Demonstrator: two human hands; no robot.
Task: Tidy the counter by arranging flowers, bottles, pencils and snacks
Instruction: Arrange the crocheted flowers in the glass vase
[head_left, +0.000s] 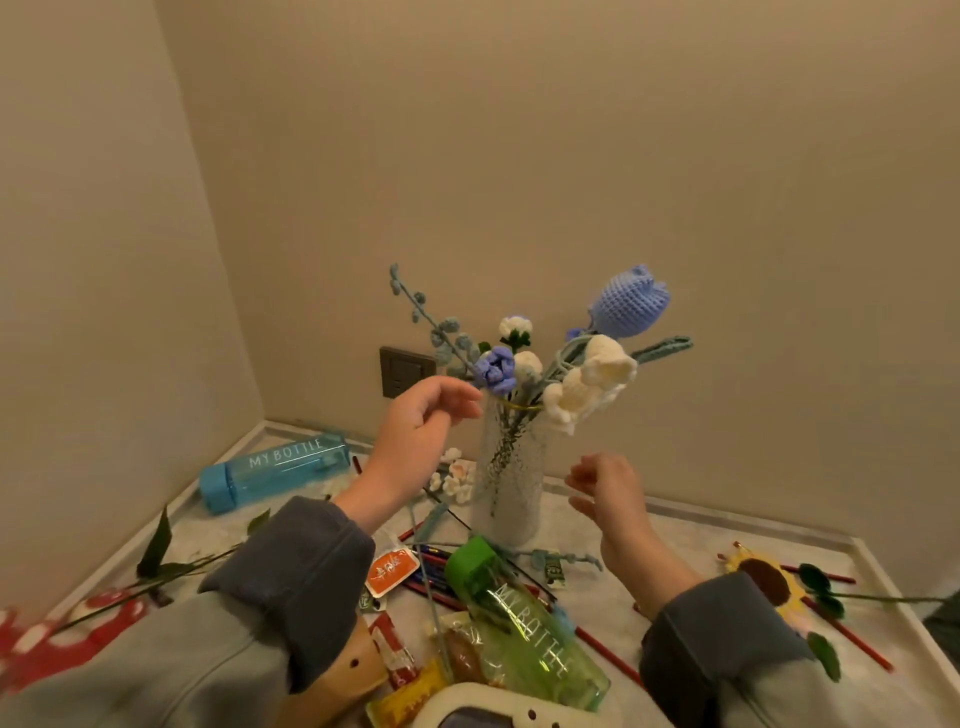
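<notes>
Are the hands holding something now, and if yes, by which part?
Nothing is held. The left hand and right hand are open, one on each side of the vase.

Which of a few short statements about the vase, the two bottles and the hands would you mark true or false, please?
1. The vase stands upright with crochet flowers in it. True.
2. The blue bottle stands upright. False: it lies on its side.
3. The right hand grips the green bottle. False: it holds nothing, beside the vase.
4. The sunflower lies flat, right of the vase. True.
</notes>
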